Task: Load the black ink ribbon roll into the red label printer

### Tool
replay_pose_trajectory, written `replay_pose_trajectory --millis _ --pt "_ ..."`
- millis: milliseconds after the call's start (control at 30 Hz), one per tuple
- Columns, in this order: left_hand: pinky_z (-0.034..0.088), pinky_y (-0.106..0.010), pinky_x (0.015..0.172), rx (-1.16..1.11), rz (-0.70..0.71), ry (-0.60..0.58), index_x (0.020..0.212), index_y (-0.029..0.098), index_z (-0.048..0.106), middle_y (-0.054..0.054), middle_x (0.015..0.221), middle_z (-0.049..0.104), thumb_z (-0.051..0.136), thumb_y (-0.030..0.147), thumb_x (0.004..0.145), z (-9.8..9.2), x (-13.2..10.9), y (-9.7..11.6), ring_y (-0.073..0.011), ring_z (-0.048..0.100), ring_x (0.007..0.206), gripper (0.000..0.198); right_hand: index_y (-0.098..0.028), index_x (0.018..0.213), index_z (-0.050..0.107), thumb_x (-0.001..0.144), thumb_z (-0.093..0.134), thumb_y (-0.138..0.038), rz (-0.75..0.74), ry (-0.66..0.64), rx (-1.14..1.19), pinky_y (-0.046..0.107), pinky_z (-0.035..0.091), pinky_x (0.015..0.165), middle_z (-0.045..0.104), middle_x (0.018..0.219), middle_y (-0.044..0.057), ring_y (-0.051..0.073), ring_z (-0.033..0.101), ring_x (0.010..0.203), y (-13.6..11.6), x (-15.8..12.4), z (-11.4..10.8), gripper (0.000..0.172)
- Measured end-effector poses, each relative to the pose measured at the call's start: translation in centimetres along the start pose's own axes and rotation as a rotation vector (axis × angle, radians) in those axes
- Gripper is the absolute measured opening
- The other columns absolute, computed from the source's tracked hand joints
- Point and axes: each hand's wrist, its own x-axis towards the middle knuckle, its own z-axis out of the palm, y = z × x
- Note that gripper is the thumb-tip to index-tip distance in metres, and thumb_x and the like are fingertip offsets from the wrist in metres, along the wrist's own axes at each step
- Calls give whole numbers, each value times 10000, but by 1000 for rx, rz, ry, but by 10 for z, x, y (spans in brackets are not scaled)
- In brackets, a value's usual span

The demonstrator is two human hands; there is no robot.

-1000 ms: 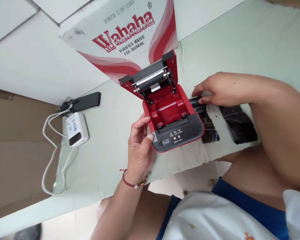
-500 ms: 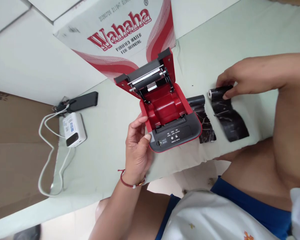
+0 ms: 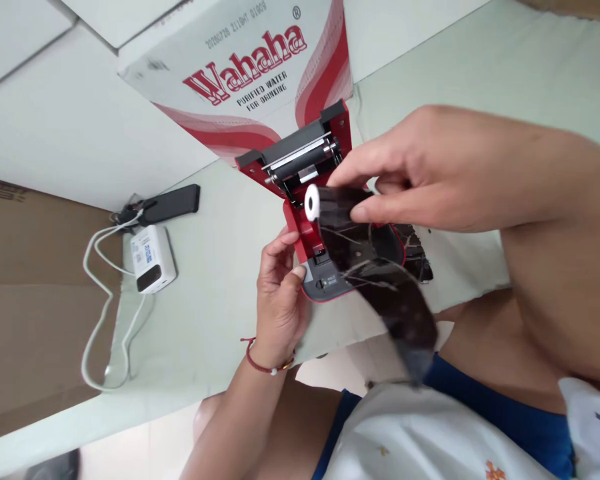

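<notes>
My left hand (image 3: 283, 287) grips the left side of a small red and black printer (image 3: 325, 272), thumb on its dark top panel. The printer's lid (image 3: 300, 153) stands raised, with a dark roller on its inner side. In my right hand (image 3: 405, 170), between thumb and fingers, is a black paper roll (image 3: 340, 207) with a white core end. It is held over the red paper bay, and its loose strip hangs down across the printer's front toward my lap. Most of the bay is hidden behind the roll and hand.
Another black roll's strip (image 3: 417, 257) lies right of the printer, partly covered. A Wahaha water carton (image 3: 260, 87) stands behind. To the left are a white power bank (image 3: 153, 260) with a cable (image 3: 87, 320), a black device (image 3: 173, 203) and a brown cardboard box (image 3: 40, 300).
My right hand has lifted the black paper roll off the table and carried it left, over the printer. My left hand has stayed on the printer.
</notes>
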Motion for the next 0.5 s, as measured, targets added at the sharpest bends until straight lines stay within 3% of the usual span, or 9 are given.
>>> replay_pose_trajectory --millis 200,333,500 --pt "503 -409 1275 39 -10 -25 1277 365 748 -15 1558 655 861 439 922 -3 -3 1 -267 565 1533 379 -233 1122 793 979 584 -177 149 -79 -179 331 416 708 777 979 43 186 641 798 -13 26 27 259" --pt "434 -454 1343 105 21 -41 1338 372 722 -21 1548 660 816 454 968 -6 -5 0 -275 562 1546 390 -221 1076 794 940 616 -185 213 -152 -282 342 408 707 759 904 69 217 653 777 -14 31 38 227" --pt "433 -452 1347 172 107 -70 1477 444 659 6 1628 618 741 452 1031 -10 -7 -3 -266 534 1586 454 -215 979 776 902 656 -144 229 -145 -317 333 406 682 734 839 71 202 630 717 -18 33 40 160"
